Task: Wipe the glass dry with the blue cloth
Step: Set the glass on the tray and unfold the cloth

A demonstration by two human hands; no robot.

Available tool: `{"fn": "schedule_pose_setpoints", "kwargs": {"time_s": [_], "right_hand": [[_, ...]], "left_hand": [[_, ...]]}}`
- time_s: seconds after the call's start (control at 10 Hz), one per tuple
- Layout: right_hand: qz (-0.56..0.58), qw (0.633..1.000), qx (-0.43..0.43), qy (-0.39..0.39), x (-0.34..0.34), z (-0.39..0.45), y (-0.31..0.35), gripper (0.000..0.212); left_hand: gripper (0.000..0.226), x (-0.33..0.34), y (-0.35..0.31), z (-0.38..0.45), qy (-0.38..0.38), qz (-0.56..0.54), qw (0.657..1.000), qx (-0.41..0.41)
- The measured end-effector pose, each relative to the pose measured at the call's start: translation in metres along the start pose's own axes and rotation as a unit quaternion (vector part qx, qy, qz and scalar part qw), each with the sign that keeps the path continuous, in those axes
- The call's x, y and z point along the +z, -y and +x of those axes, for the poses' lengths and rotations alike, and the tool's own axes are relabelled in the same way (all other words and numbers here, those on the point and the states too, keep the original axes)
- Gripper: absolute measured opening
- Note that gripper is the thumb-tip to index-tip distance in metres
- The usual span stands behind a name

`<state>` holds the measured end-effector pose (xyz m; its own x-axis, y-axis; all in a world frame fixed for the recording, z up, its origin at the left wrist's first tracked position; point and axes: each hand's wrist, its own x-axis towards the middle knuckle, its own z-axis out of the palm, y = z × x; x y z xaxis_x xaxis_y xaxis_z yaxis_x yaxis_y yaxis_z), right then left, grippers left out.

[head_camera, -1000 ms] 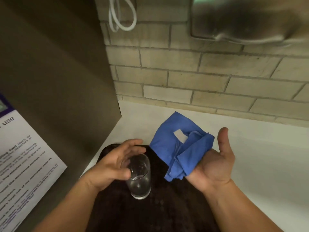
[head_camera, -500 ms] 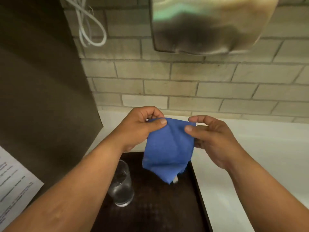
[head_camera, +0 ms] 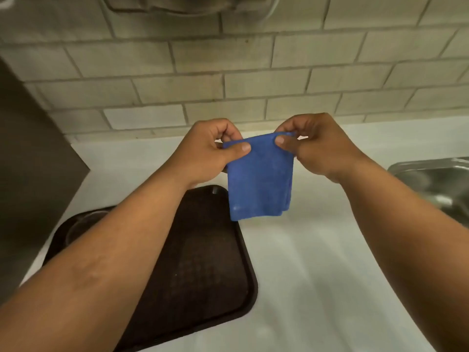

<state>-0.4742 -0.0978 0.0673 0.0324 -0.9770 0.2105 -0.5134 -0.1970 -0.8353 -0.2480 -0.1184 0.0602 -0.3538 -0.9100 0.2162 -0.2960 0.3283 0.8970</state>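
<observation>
One blue cloth (head_camera: 260, 179), pinched at its top corners by your two hands: left hand (head_camera: 205, 153), right hand (head_camera: 314, 146). One glass (head_camera: 83, 222) on the tray (head_camera: 203, 262), mostly hidden under your left forearm.

Both forearms bare, no sleeves; left hand (head_camera: 203, 153) and right hand (head_camera: 317, 146) ungloved.

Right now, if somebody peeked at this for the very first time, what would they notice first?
Probably the blue cloth, hanging in the middle of the picture, pinched at its top corners by the left hand and the right hand. Next comes the dark brown tray on the white counter underneath. The glass barely shows, standing on the tray's left side behind the left forearm.
</observation>
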Motion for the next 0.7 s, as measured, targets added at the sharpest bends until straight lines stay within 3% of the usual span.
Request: {"fn": "schedule_pose_setpoints", "kwargs": {"time_s": [0.1,0.2,0.3,0.4,0.5,0.6,0.7], "right_hand": [[-0.013,0.999,0.013,0.028,-0.008,-0.016,-0.013,0.004],[-0.068,0.989,0.055,0.117,-0.014,-0.060,-0.047,0.021],[-0.118,0.982,0.059,0.132,-0.002,-0.086,-0.073,0.026],[-0.187,0.967,-0.006,0.175,0.034,-0.097,-0.102,0.017],[-0.276,0.918,-0.026,0.284,0.058,-0.091,-0.123,0.056],[-0.348,0.879,0.000,0.327,0.078,-0.091,-0.143,0.086],[-0.374,0.873,0.002,0.313,0.081,-0.089,-0.147,0.089]], "left_hand": [[0.022,0.017,0.008,-0.012,0.027,0.040,0.999,0.002],[0.022,0.039,0.031,-0.052,0.198,0.051,0.976,-0.079],[0.020,0.063,0.050,-0.076,0.222,0.033,0.963,-0.147],[0.043,0.109,0.078,-0.084,0.113,0.289,0.949,-0.065],[0.109,0.137,0.087,-0.080,0.197,0.442,0.870,-0.093],[0.150,0.151,0.097,-0.068,0.276,0.516,0.797,-0.149],[0.154,0.152,0.099,-0.063,0.275,0.526,0.792,-0.142]]}}
